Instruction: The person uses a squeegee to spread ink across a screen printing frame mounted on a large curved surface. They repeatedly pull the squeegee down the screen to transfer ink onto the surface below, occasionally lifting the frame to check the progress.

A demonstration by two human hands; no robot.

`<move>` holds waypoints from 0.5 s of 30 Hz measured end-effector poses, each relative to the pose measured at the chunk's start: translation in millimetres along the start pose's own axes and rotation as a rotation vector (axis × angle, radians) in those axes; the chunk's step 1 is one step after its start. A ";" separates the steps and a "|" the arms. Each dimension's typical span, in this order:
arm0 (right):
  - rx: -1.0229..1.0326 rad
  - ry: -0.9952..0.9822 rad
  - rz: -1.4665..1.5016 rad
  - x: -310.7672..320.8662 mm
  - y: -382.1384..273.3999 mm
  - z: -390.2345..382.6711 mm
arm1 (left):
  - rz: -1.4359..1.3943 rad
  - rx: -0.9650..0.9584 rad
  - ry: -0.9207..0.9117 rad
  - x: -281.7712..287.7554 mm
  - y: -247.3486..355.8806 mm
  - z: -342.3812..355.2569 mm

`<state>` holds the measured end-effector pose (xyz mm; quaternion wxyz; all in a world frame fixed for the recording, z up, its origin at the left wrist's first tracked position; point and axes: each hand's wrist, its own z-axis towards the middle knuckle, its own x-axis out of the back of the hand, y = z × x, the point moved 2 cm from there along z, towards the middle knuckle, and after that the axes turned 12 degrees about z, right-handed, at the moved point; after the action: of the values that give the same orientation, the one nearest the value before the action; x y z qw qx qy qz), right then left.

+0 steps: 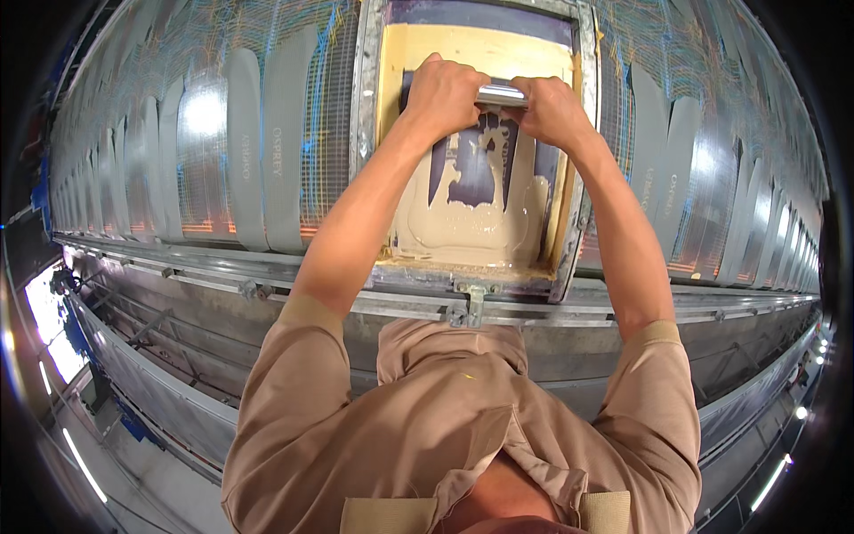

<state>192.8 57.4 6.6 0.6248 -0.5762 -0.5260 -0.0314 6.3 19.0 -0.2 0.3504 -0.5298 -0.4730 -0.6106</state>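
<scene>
My left hand point(445, 98) and my right hand point(547, 111) are both closed on a metal-handled squeegee point(500, 93) near the top of a framed printing screen point(587, 178). Its dark blade edge is mostly hidden under my hands. Inside the frame, a yellowish border surrounds a dark stencil area point(471, 178), partly covered with wet beige ink point(463, 236) that pools toward the near edge. A metal clamp point(471, 298) sits at the middle of the frame's near side.
Long tables to left and right hold rows of grey printed pieces point(245, 151) on a shiny, gridded surface. A metal rail point(178, 258) runs along the near edge. Below, a concrete floor and metal framework show, with strip lights and a bright opening at the far left.
</scene>
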 end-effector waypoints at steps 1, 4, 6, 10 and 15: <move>-0.004 -0.007 0.012 -2.7 -8.4 -12.9 | -0.020 0.003 0.007 3.8 7.0 -13.8; 0.070 0.035 0.022 -43.5 -17.8 -72.0 | -0.028 -0.034 0.077 -10.9 34.7 -79.5; 0.098 0.005 0.031 -76.7 -33.5 -128.8 | -0.133 -0.015 0.052 -11.8 63.3 -145.5; -0.018 0.059 0.204 -58.2 -59.0 -164.8 | -0.075 -0.017 0.099 -2.8 81.1 -179.0; -0.403 0.814 -0.011 -8.6 49.2 -153.1 | -0.033 -0.007 0.055 7.1 90.0 -190.8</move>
<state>315.8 -46.3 0.1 0.6561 -0.6241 -0.2238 -0.3605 28.3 -189.2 27.0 0.3515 -0.5063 -0.4697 -0.6321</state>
